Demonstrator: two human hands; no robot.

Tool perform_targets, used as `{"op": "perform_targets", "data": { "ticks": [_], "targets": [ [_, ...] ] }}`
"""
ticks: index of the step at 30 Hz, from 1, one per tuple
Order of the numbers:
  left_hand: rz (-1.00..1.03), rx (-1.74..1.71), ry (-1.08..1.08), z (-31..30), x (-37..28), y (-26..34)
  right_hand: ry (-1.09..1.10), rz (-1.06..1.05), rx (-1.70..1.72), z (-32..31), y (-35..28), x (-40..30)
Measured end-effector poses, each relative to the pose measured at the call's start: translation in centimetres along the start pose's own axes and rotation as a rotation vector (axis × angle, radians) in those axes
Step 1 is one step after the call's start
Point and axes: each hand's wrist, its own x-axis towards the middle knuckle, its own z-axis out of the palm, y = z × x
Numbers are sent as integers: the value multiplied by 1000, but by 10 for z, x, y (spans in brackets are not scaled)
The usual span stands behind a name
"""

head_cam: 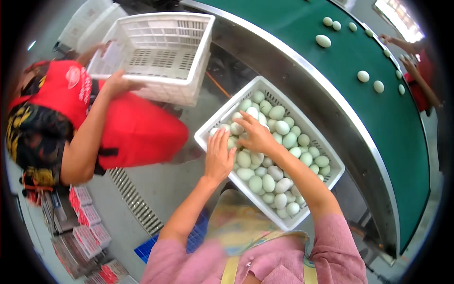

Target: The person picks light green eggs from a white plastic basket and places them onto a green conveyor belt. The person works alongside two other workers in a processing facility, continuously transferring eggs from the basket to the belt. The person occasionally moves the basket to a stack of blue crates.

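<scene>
A white plastic crate (296, 103) full of pale green and white eggs (268, 183) stands before me, set at a slant beside the conveyor. My left hand (219, 156) lies over the crate's left rim, its fingers reaching onto the eggs near the left corner. Just right of it, my right hand (258, 136) rests on top of the eggs with its fingers spread and bent. Whether either hand grips an egg cannot be told, as the palms face down.
A green conveyor belt (369, 117) with a metal edge curves past on the right, carrying scattered eggs. A co-worker in a red apron (138, 131) holds a white crate (202, 67) at the left. Another person's arms reach in at far right. A blue plastic grate (145, 248) lies below.
</scene>
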Motion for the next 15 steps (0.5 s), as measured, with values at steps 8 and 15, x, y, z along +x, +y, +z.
{"op": "perform_targets", "data": {
  "ticks": [8, 15],
  "targets": [
    [341, 264, -485, 34, 58, -32, 809, 897, 1399, -28, -18, -110],
    [241, 305, -532, 28, 43, -25, 502, 641, 242, -5, -63, -143]
  ]
}}
